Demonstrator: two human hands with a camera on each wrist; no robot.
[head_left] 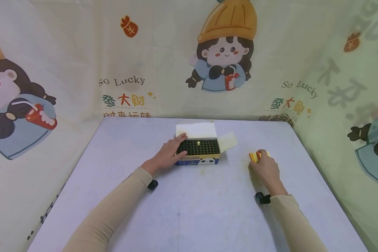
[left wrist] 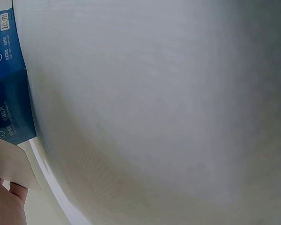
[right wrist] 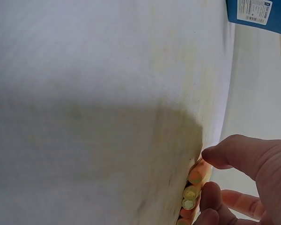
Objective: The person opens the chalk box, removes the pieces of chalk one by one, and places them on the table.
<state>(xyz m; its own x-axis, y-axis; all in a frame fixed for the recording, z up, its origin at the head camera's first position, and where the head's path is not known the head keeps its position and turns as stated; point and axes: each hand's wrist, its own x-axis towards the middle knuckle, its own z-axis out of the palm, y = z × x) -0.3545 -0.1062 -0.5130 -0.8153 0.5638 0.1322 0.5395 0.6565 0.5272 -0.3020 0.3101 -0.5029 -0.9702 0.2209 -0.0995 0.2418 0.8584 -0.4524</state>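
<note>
An open blue and yellow box [head_left: 193, 161] with a panda print stands near the back of the table, a black grid of holes inside. One pale yellow-topped marker [head_left: 198, 143] stands upright in a rear hole. My left hand [head_left: 167, 154] rests on the box's left end, fingers and thumb stretched over its rim; in the left wrist view it is mostly cut off. To the right, my right hand [head_left: 266, 169] bends over a row of yellow and orange markers [head_left: 254, 156]. In the right wrist view, my thumb and fingers pinch at the round-ended markers [right wrist: 189, 192]; the fingers partly cover the row.
The box's white lid [head_left: 196, 130] is folded back, and a side flap [head_left: 228, 141] sticks out to the right. A white cloth covers the table [head_left: 201, 210]. Printed fabric [head_left: 163, 59] hangs behind and at both sides.
</note>
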